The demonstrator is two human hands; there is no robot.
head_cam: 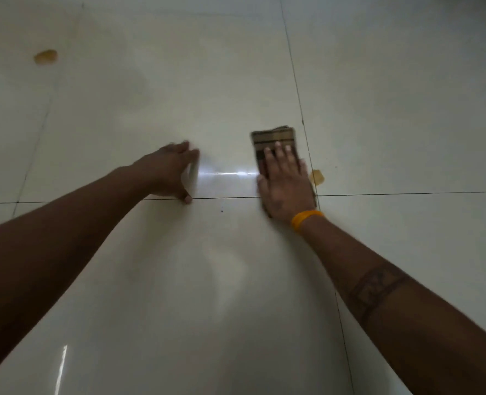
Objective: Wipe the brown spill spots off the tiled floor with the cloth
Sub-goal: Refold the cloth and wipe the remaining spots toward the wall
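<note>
Right hand (286, 186): fingers (278, 151) straight and spread, pressed flat on the folded checked cloth (273, 136).
Left hand (169, 169): fingers extended, tips and thumb braced on the tiled floor (179, 280); holds nothing.
Cloth: under the right palm, far end showing beyond the fingertips, beside a grout line.
Near spill spot (317, 177): just right of the right hand, apart from the cloth.
Far spill spot (45, 56): far-left floor area.
Wristband (304, 218): orange, right wrist.
Writing: none legible.

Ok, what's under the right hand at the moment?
The folded checked cloth, pressed flat on the tiled floor by the right hand. Whether a spot lies beneath it is hidden; one brown spot shows just beside it.
</note>
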